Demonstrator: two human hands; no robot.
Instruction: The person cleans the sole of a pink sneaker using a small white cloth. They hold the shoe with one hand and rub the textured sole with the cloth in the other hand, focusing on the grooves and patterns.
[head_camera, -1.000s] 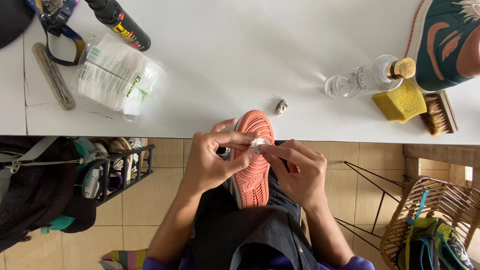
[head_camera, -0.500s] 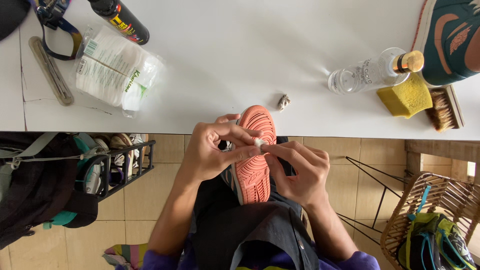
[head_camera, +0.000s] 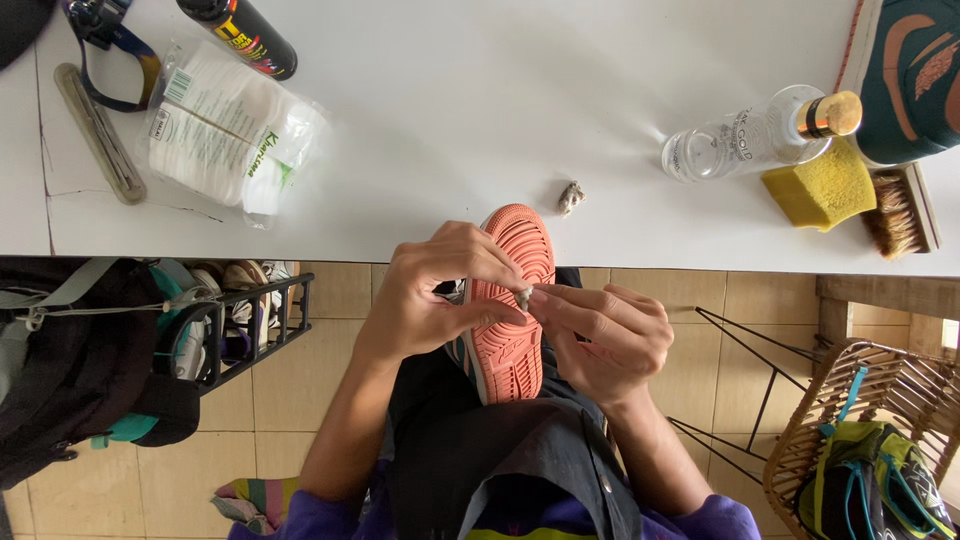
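The person sits at the edge of the white worktop with a shoe held sole-up over the lap, its toe just reaching the worktop edge. The left hand wraps the shoe, fingers closed across the salmon-pink sole. The right hand pinches a small grey-white wad between thumb and forefinger and presses it to the sole near mid-length. A crumpled wad lies on the worktop just beyond the toe, apparently spent. By judgement, cleaning of the sole is under way: no obvious grime shows, yet finish cannot be confirmed. The bag of cotton pads lies open at upper left; the clear bottle, yellow sponge and brush lie untouched at right.
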